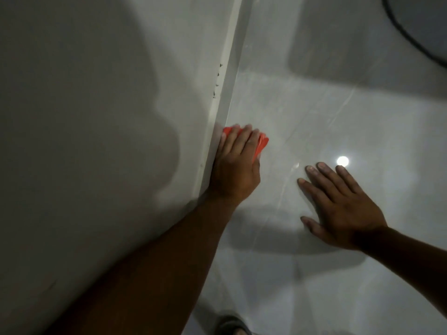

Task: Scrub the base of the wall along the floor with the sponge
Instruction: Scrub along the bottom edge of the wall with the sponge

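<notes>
My left hand (235,165) presses an orange-red sponge (261,143) against the white strip at the base of the wall (223,90), right where it meets the floor. The fingers cover most of the sponge; only its far edge and right side show. My right hand (338,204) lies flat on the glossy white tiled floor (314,105), fingers spread, to the right of the sponge and apart from it. It holds nothing. A few small dark specks (217,81) sit on the wall's base further along, beyond the sponge.
The grey wall (96,117) fills the left half of the view. A dark curved object (423,27) sits on the floor at the top right. A sandalled foot (232,326) shows at the bottom edge. A lamp's reflection (342,161) glares on the tiles.
</notes>
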Available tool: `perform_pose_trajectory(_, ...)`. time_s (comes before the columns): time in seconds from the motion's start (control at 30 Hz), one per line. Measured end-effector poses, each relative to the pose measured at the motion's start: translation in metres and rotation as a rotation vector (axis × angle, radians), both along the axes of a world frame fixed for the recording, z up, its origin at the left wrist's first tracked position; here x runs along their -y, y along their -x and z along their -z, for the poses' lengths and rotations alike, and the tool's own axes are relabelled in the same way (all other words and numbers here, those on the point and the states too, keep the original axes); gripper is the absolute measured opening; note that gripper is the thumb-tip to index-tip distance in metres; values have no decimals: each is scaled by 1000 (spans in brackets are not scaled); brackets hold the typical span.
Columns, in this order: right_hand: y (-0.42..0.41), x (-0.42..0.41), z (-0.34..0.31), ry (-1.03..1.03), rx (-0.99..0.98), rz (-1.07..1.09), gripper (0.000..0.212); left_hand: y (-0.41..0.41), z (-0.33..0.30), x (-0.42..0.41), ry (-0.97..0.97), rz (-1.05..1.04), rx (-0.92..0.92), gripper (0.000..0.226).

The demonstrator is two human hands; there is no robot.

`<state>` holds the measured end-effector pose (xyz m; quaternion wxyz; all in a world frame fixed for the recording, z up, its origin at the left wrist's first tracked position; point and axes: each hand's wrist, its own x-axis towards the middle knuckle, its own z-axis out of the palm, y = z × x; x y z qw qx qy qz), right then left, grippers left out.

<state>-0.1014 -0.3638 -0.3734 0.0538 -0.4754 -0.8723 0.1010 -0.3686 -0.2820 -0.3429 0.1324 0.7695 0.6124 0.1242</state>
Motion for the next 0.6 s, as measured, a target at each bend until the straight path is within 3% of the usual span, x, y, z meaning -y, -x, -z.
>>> perform_pose_trajectory(0.17,0,1,1,-15,18,-9,87,-15,-5,-70,7,39,-23,54)
perform_pose_trajectory(0.27,0,0,2,-18,13,-12,86,-15,-4,-64,-27,51,-86,57)
perform_pose_trajectory(0.37,-1,-2,-1,-37,-16,-3,86,-4,-1,4,-34,13,-119,60)
perform_pose_trajectory(0.5,1,1,-2,-23,-20,-1,86,27,-1,144,-15,-86,-120,37)
perform_pose_trajectory(0.6,-2,2,4,-31,-18,-4,86,27,7,156,-34,-104,-90,30)
